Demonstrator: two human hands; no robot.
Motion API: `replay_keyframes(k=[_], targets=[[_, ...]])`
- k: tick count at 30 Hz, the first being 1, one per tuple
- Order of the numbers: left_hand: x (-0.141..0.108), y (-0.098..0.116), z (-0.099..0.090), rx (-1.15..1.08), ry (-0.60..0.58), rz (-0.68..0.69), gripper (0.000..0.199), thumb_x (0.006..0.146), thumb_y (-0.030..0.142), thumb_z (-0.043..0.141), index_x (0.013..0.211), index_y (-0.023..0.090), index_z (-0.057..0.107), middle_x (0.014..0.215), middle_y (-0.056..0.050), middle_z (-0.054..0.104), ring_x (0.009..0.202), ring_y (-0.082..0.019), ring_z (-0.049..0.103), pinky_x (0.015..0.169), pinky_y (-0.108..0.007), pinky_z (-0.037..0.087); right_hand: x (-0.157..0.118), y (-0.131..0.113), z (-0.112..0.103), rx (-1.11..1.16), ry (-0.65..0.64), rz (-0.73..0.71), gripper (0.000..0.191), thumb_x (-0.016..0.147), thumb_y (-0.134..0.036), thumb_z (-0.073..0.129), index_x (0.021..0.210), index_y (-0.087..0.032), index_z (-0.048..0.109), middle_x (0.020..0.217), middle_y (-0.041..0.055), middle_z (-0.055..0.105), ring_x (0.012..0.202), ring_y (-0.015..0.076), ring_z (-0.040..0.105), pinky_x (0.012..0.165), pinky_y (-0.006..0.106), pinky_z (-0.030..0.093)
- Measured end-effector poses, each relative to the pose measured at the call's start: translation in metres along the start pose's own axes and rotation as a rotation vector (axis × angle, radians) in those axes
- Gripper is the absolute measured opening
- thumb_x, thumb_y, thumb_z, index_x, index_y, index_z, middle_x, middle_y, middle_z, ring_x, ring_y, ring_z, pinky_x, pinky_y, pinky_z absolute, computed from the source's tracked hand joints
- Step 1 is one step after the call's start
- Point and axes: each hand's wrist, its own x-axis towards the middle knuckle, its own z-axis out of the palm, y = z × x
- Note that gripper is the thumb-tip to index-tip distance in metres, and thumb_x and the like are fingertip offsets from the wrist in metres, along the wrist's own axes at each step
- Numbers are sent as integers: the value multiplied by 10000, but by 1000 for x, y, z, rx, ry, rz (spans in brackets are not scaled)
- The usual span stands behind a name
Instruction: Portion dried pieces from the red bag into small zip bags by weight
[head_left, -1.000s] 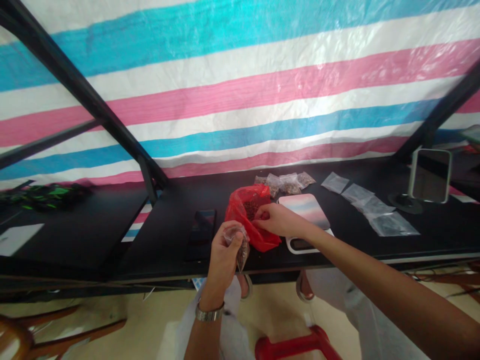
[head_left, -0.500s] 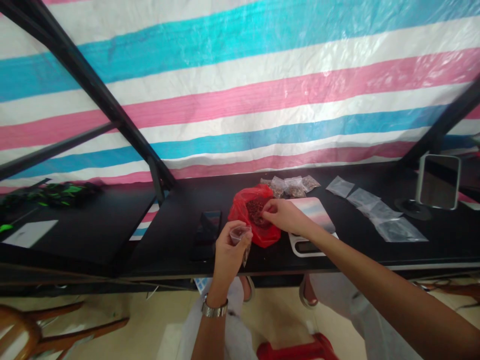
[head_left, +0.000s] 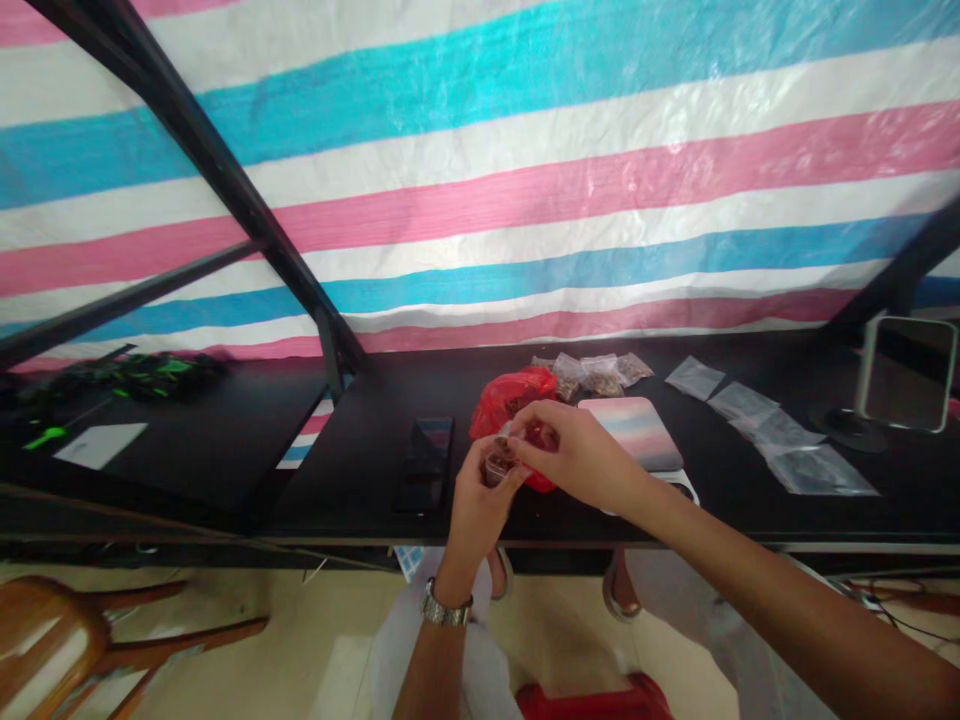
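My left hand (head_left: 480,500) is closed around a small clear plastic bag (head_left: 498,470), its mouth held open and facing up. Brown pieces show inside that mouth. Over it, my right hand (head_left: 559,445) pinches its fingertips together on small brown pieces, partly hidden by the fingers. Just behind both hands lies a red plastic bag (head_left: 499,395), its opening mostly covered by my right hand. A white kitchen scale (head_left: 630,435) with a pastel-striped top sits beside my right wrist, which hides part of its front.
Several filled clear bags (head_left: 600,375) lie behind the scale. Flat clear bags (head_left: 772,425) are spread to the right, near a phone or mirror on a stand (head_left: 907,375). A dark phone (head_left: 426,465) lies left of my hands. Black frame bars (head_left: 247,215) rise at the left.
My right hand has moved from inside the red bag to the mouth of the small clear bag. My left hand still holds that bag. The view has shifted slightly.
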Motion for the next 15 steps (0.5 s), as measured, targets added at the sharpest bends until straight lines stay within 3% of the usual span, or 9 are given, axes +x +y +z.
replay_keyframes(k=[4,7,11,15], targets=[[0,-2,-2,-10,-6,2,387,789,363,876,1086,194,693,895,18,704,765,-124,618,713,-215,499,-6,-3,6,-130,-56,-192,135,976,-122,680,1067,-211,725,1188,82,744,1053,216,725,938,337,552],[-1,-2,-4,-4,-18,7,358,807,367,868,1073,196,701,881,23,692,759,-121,605,705,-213,490,-8,-1,6,-154,-82,-226,158,994,-137,663,1116,-223,717,1225,85,741,1102,233,726,982,363,555],[-2,-1,-6,-3,-24,16,341,800,338,866,1077,206,718,942,-2,737,810,-138,650,766,-237,521,-9,1,6,-117,-19,-160,135,979,-172,688,1094,-229,729,1187,73,765,1065,229,735,948,360,556],[-2,-4,-6,-10,-7,17,360,770,294,862,1092,209,726,971,-26,766,853,-159,688,800,-262,541,-5,9,5,-45,93,33,81,967,-260,709,1023,-218,751,957,44,799,839,202,731,781,321,546]])
